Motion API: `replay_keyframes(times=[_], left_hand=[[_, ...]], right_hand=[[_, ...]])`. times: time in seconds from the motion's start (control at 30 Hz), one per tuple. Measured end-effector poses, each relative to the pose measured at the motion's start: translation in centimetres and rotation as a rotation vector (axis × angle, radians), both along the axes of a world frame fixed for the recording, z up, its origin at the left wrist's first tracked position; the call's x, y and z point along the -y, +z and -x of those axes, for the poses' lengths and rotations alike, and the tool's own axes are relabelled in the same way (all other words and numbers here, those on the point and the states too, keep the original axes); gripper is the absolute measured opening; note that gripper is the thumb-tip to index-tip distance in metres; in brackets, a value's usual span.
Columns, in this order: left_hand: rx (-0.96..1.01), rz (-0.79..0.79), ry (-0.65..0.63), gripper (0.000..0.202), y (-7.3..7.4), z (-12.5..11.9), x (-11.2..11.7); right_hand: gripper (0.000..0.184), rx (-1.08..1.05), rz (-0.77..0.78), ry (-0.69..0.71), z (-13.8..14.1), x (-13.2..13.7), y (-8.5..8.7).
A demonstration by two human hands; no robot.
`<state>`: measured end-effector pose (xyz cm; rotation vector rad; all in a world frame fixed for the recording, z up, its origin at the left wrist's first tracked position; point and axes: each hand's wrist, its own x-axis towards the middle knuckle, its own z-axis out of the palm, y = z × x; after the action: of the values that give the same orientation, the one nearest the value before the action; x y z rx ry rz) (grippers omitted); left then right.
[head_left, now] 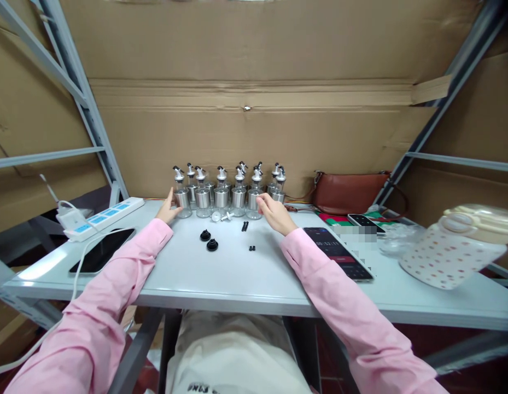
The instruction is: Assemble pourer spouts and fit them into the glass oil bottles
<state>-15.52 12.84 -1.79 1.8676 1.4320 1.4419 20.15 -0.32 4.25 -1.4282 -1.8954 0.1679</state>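
Several small glass bottles with steel bands and pour spouts [221, 191] stand in rows at the back of the white table [237, 273]. My left hand [168, 208] rests with fingers extended against the leftmost bottle [182, 198]. My right hand [273, 213] hovers open, fingers spread, just in front of the right-hand bottles [254, 200]. A loose white spout part [221, 216] lies on the table between my hands. Two black round caps [208, 241] and small black bits [245, 225] lie nearer to me.
A white power strip [104, 218] and a dark tablet [101, 250] lie at left. At right are a phone [339, 253], a second phone [365, 221], a brown bag [348, 192] and a dotted jug [450, 246]. Cardboard walls the back.
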Motion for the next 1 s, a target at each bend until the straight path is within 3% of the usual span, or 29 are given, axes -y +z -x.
replay_keyframes(times=[0.13,0.4,0.63,0.77,0.9,1.0], left_hand=[[-0.094,0.098,-0.028,0.073,-0.5,0.2,-0.3],[-0.356,0.108,0.027,0.056,-1.0,-0.2,-0.1],[-0.517,0.119,0.201,0.043,-0.5,-1.1,1.4],[-0.682,-0.039,0.311,0.022,0.4,-2.4,2.8],[-0.783,-0.226,0.115,0.013,1.4,-5.6,5.1],[-0.773,-0.143,-0.048,0.016,2.0,-8.5,7.1]], right_hand=[[0.039,-0.003,-0.008,-0.008,0.0,0.1,0.1],[0.037,0.075,-0.007,-0.043,0.1,0.0,-0.2],[0.035,0.17,0.033,0.007,0.7,-0.2,-0.9],[0.032,0.198,0.031,0.005,0.8,-0.3,-1.1],[0.025,0.225,0.028,0.024,0.9,-0.3,-1.2],[0.022,0.239,0.022,0.057,0.9,-0.3,-1.3]])
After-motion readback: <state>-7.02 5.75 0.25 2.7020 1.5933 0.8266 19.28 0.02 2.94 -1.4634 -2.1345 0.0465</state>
